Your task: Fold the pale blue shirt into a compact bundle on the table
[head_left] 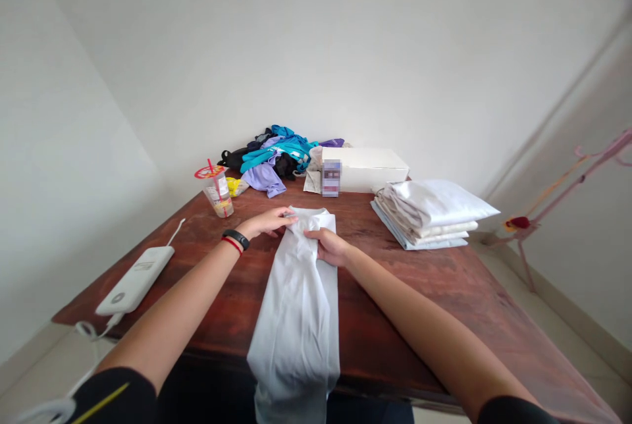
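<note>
A long, narrow folded white cloth (pixel 296 299) lies on the dark wooden table (pixel 395 318) and hangs over the front edge toward me. My left hand (pixel 270 221) grips its far left corner between thumb and fingers. Against the right edge, a little nearer to me, my right hand (pixel 332 246) has its thumb on top and its fingers partly hidden under the cloth. Small creases run along the cloth between both hands.
Folded white cloths are stacked (pixel 429 213) at the right. Behind are a white box (pixel 368 170), a small pixelated packet (pixel 331 178) and a heap of clothes (pixel 281 157). A plastic cup with a straw (pixel 218 193) and a white power strip (pixel 135 279) sit left. A pink stand (pixel 567 200) is at right.
</note>
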